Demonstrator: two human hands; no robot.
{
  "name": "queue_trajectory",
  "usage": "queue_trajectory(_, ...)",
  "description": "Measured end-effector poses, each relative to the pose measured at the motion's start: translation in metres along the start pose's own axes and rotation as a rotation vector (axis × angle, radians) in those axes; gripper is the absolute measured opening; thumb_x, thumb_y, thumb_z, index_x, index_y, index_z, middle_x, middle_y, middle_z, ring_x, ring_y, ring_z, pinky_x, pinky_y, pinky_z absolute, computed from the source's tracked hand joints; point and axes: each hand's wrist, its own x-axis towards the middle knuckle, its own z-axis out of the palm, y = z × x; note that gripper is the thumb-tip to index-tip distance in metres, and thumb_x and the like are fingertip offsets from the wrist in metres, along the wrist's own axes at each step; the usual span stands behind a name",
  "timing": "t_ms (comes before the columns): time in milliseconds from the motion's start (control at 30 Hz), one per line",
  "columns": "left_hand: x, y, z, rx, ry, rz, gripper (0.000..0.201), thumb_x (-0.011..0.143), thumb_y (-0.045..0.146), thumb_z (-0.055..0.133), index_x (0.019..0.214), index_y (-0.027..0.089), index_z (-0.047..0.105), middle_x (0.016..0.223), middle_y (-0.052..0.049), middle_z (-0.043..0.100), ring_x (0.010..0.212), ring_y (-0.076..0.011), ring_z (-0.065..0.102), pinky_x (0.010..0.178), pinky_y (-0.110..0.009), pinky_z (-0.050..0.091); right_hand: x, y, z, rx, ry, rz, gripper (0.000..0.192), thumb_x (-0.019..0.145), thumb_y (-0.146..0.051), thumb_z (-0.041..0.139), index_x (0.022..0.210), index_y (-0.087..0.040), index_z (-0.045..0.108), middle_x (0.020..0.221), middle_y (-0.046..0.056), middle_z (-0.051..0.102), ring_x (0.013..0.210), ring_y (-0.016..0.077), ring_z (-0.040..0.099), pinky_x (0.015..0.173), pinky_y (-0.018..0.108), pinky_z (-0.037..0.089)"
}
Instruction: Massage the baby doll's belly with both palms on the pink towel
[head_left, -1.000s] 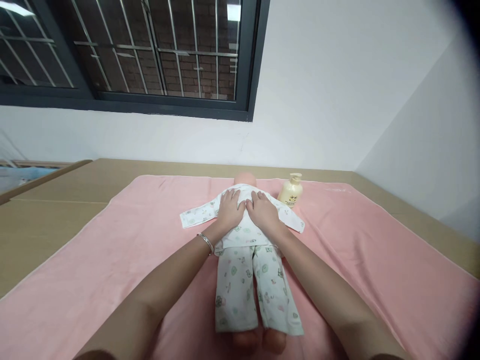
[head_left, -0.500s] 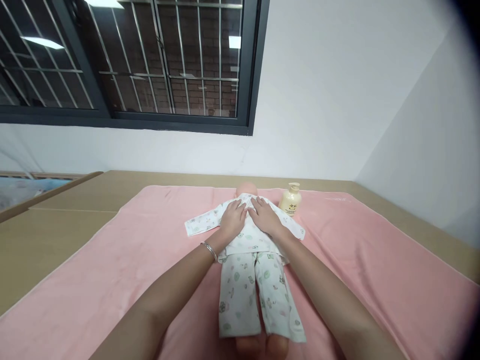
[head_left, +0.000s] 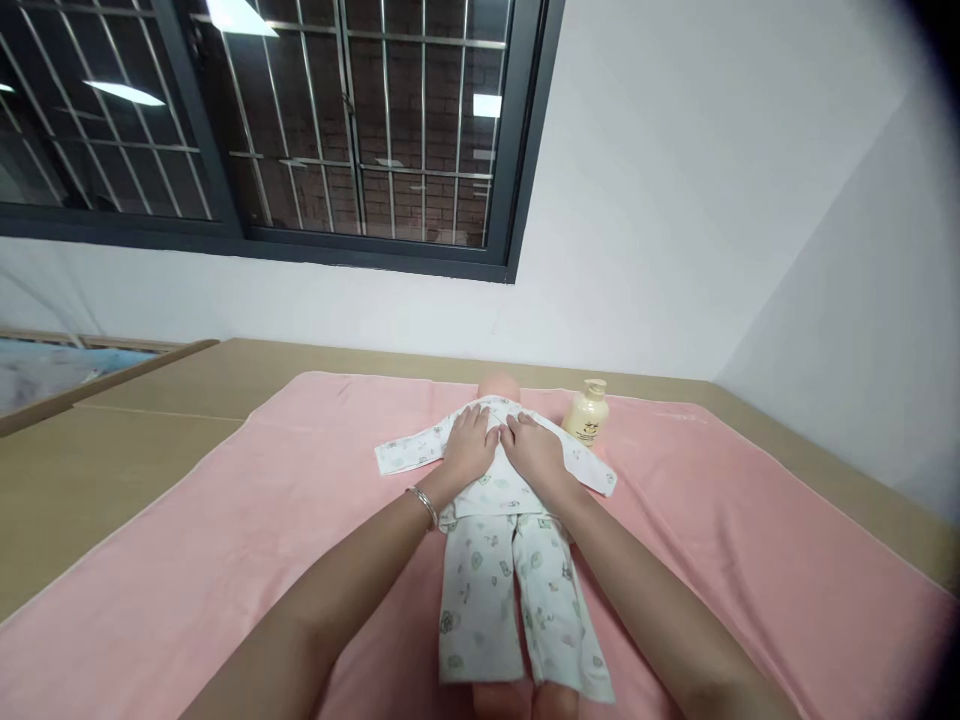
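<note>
A baby doll [head_left: 499, 385] lies stretched out with its head at the far end, dressed in a white patterned top [head_left: 499, 490] and matching trousers [head_left: 480, 600]. My left hand [head_left: 470, 445] rests flat on the left of the doll's upper torso, fingers stretched out. Beside it, my right hand [head_left: 534, 450] lies on the right of the torso, its fingers slightly bent and holding nothing. The thumbs nearly meet over the middle. Whether the doll's front or back faces up, I cannot tell.
A cream pump bottle [head_left: 587, 412] stands just beyond the doll's right-hand sleeve. Under everything lies a pink blanket [head_left: 262, 540] on a tan surface [head_left: 165, 400]. A white wall [head_left: 622, 280] and a barred window [head_left: 360, 130] rise behind.
The camera view has shifted slightly. My right hand's fingers are drawn in a little on the top, while my left hand stays in about the same place.
</note>
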Motion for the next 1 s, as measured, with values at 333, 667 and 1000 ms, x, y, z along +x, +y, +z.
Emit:
queue_trajectory(333, 0.003, -0.002, 0.006, -0.083, 0.006, -0.047, 0.05, 0.095, 0.038, 0.037, 0.136, 0.01, 0.049, 0.146, -0.017, 0.045, 0.14, -0.0309, 0.035, 0.117, -0.047, 0.026, 0.014, 0.025, 0.019, 0.177, -0.065, -0.026, 0.057, 0.1, -0.04, 0.033, 0.145, -0.008, 0.038, 0.151, 0.018, 0.034, 0.143, 0.0274, 0.026, 0.117, 0.039, 0.019)
queue_trajectory(667, -0.002, -0.007, 0.013, -0.249, 0.123, -0.05, 0.051, 0.099, 0.039, 0.025, 0.133, 0.01, 0.05, 0.144, -0.018, 0.047, 0.14, -0.0293, 0.035, 0.117, -0.051, 0.027, 0.0, 0.0, -0.014, 0.084, -0.134, -0.072, 0.049, 0.097, -0.031, 0.033, 0.142, -0.015, 0.043, 0.146, 0.016, 0.043, 0.14, 0.032, 0.031, 0.112, 0.053, 0.023)
queue_trajectory(1000, -0.008, -0.006, 0.013, -0.338, 0.265, 0.002, 0.055, 0.1, 0.045, 0.019, 0.131, 0.012, 0.051, 0.142, -0.018, 0.048, 0.139, -0.0285, 0.035, 0.115, -0.055, 0.03, 0.006, 0.003, 0.007, 0.164, -0.096, -0.061, 0.052, 0.097, -0.039, 0.035, 0.144, -0.018, 0.04, 0.156, 0.013, 0.026, 0.145, 0.0358, 0.017, 0.114, 0.058, 0.018)
